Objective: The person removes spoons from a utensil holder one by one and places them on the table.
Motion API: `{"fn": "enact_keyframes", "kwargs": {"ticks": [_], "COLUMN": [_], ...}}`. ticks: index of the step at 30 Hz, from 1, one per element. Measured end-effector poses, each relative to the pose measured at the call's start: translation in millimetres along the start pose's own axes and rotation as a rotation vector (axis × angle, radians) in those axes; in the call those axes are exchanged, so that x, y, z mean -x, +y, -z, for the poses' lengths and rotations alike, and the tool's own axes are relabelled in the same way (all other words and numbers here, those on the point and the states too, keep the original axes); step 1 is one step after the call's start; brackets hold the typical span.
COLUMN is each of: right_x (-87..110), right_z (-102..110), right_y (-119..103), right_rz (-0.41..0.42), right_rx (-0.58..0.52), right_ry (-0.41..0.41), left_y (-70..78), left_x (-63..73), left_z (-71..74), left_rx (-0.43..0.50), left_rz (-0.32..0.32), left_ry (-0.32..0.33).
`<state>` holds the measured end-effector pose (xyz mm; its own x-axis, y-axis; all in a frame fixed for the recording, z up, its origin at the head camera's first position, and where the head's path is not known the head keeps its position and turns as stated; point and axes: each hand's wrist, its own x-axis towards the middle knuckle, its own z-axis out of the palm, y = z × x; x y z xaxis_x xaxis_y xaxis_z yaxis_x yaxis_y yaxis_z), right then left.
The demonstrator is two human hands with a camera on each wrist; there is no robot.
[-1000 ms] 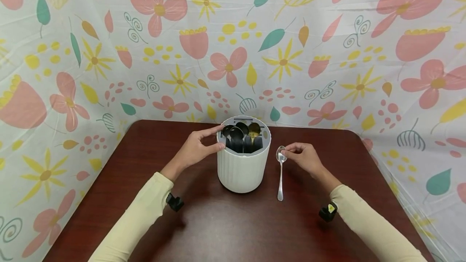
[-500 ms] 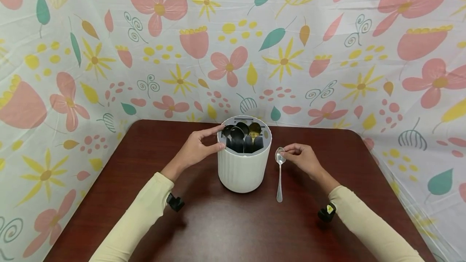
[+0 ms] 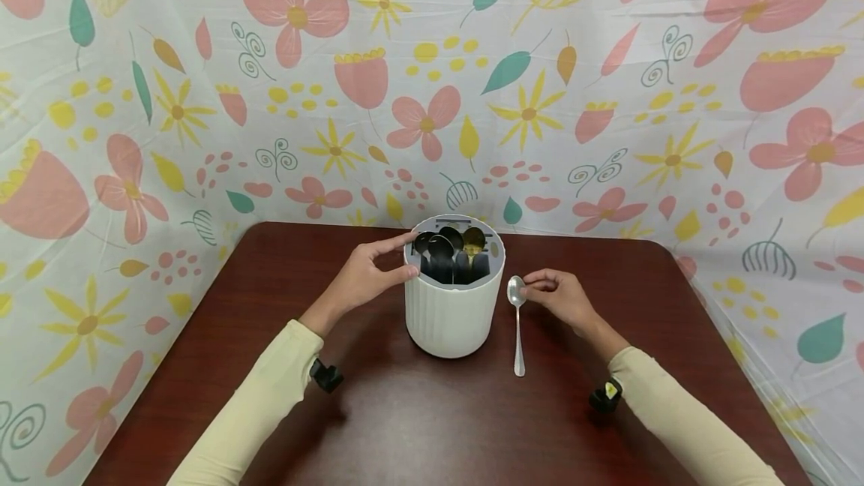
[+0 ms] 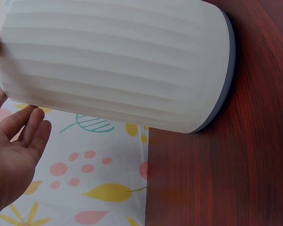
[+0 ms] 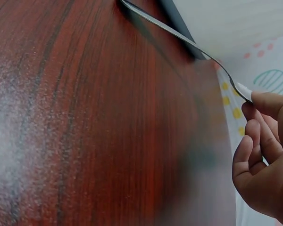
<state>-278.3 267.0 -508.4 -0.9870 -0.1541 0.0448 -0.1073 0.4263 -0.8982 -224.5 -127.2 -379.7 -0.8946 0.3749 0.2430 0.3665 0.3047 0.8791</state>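
Note:
In the head view, a white ribbed utensil holder (image 3: 447,325) stands upright, with several black utensils (image 3: 442,257) and a gold-coloured one in its grey top. My left hand (image 3: 361,276) touches the holder's left side at the rim, index finger and thumb spread and fairly straight. The left wrist view has its other fingers loose beside the ribbed wall. To the holder's right, my right hand (image 3: 563,297) pinches a silver spoon (image 3: 518,336) by its bowl, handle hanging downward. Thumb and fingertips meet at the spoon's bowl in the right wrist view; the handle end appears near the tabletop.
A dark reddish-brown table (image 3: 432,418) bears the holder. Behind and along both sides hangs a white cloth (image 3: 432,58) printed with flowers and leaves. Each wrist carries a small black camera (image 3: 327,376).
My right hand and the spoon have shifted slightly left, closer to the holder. The left hand keeps its place at the rim.

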Motion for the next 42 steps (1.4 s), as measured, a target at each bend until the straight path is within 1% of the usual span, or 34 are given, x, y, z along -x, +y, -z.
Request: {"fn": "enact_keyframes", "kwargs": {"ticks": [3, 4, 10, 12, 17, 22, 29, 35, 38, 42], "right_x": [0.6, 1.1, 2.9, 2.9, 3.3, 3.7, 4.0, 5.0, 5.4, 5.5], "right_z": [-1, -1, -3, -4, -5, -5, -9, -9, -8, -8], "right_y": [1, 1, 3, 5, 7, 8, 17, 18, 18, 18], "right_rz": [-0.006, -0.007, -0.025, -0.034, -0.049, -0.054, -0.051, -0.035, -0.006, 0.065], "right_rx": [0.010, 0.014, 0.019, 0.008, -0.014, 0.003, 0.094, 0.175, 0.221, 0.312], "right_ry": [-0.003, -0.004, 0.001, 0.004, 0.001, 0.000, 0.019, 0.022, 0.028, 0.040], "left_y": [-0.7, -2.9, -24.6, -29.3, -32.6, -32.5, -33.3, -32.7, -32.9, -33.3], "left_x": [-0.7, -1.5, -8.3, -9.2, -8.4, -7.7, -7.3, -8.0, -8.2, -8.8], "left_z": [-0.1, -0.3, -2.2, -2.6, -2.6, -2.4, -1.6, -1.6, -1.9, -1.8], "left_rx": [-0.001, -0.001, -0.012, -0.014, -0.014, -0.012, -0.017, -0.015, -0.011, 0.004], "left_rz": [0.002, 0.002, -0.001, -0.010, -0.033, -0.049, -0.039, -0.036, -0.033, -0.022], "left_ry": [0.000, -0.001, 0.006, 0.007, 0.007, 0.004, 0.004, 0.008, 0.007, 0.003]}}
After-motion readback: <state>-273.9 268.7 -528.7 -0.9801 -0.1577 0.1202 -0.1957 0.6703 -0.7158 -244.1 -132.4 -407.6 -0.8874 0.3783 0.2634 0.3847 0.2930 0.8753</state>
